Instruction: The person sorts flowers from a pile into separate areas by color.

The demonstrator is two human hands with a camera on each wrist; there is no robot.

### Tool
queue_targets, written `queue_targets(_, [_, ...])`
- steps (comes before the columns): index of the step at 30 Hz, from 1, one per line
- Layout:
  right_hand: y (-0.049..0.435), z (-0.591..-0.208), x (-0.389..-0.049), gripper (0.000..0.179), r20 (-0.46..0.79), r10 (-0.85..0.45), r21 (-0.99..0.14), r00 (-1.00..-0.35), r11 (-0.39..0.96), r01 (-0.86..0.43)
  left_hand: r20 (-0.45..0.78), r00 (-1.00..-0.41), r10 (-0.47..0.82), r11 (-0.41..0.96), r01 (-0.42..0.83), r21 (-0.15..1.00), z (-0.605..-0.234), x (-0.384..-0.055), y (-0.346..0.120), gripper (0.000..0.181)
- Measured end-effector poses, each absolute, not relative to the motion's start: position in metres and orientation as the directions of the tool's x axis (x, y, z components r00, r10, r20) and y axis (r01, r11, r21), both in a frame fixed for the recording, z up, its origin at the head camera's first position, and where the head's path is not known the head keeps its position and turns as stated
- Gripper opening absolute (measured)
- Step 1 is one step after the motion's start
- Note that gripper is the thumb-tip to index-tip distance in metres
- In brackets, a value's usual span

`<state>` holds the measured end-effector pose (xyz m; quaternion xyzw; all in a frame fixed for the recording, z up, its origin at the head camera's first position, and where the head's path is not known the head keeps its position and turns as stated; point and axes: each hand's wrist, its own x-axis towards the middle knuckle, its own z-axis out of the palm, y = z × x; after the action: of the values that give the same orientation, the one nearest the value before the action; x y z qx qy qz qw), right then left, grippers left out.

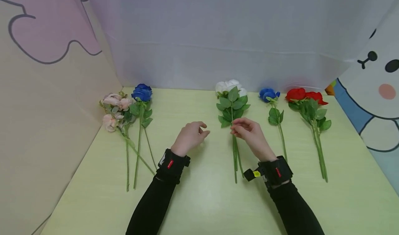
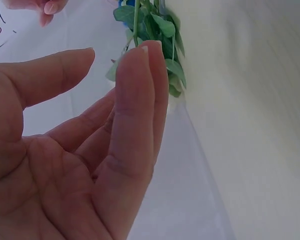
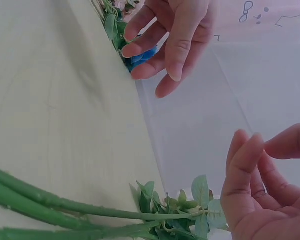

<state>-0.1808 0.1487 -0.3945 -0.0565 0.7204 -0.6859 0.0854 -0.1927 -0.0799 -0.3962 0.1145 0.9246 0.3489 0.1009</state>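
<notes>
White roses [image 1: 232, 86] with green leaves lie at the far middle of the table, their stems [image 1: 236, 159] pointing toward me. My right hand [image 1: 249, 136] hovers over the upper stems, fingers loosely bent and thumb near the fingertips. In the right wrist view, nothing shows between the fingertips of that hand [image 3: 265, 185], and the green stems [image 3: 64, 205] run below it. Left of the bunch, my left hand [image 1: 191, 136] hangs above the table with relaxed fingers. Its palm [image 2: 79, 150] faces its wrist camera and holds nothing.
Pale pink flowers [image 1: 113, 107] and a blue rose [image 1: 142, 92] lie at the left, stems partly crossing. To the right are another blue rose [image 1: 268, 94] and red roses [image 1: 305, 95]. A white curtain [image 1: 218, 37] hangs behind the table [image 1: 202, 207].
</notes>
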Motion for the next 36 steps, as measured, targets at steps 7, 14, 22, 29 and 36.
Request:
queue_targets(7, [0.133,-0.390,-0.180,0.028,-0.029,-0.224,-0.999,-0.974,0.029,0.023,-0.082,-0.975,0.205,0.772,0.109,0.626,-0.400,-0.195,-0.118,0.036])
queue_targets(14, [0.104,-0.382,-0.184,0.026,-0.007,-0.239,-0.999,-0.971,-0.037,0.017,-0.076,-0.991,0.114,0.796,0.045,0.603,-0.386,-0.195,-0.156,0.039])
queue_targets(22, [0.068,-0.382,-0.187,0.023,-0.007,-0.258,-0.991,-0.966,-0.127,0.042,-0.068,-0.998,-0.010,0.813,-0.048,0.580,-0.369,-0.191,-0.195,0.040])
queue_targets(29, [0.053,-0.385,-0.183,0.022,-0.029,-0.293,-0.992,-0.956,-0.108,0.063,-0.076,-0.994,-0.080,0.817,-0.109,0.566,-0.366,-0.189,-0.217,0.042])
queue_targets(36, [0.041,-0.390,-0.178,0.021,-0.061,-0.341,-0.989,-0.938,-0.108,0.104,-0.093,-0.986,-0.135,0.837,-0.164,0.522,-0.372,-0.190,-0.231,0.043])
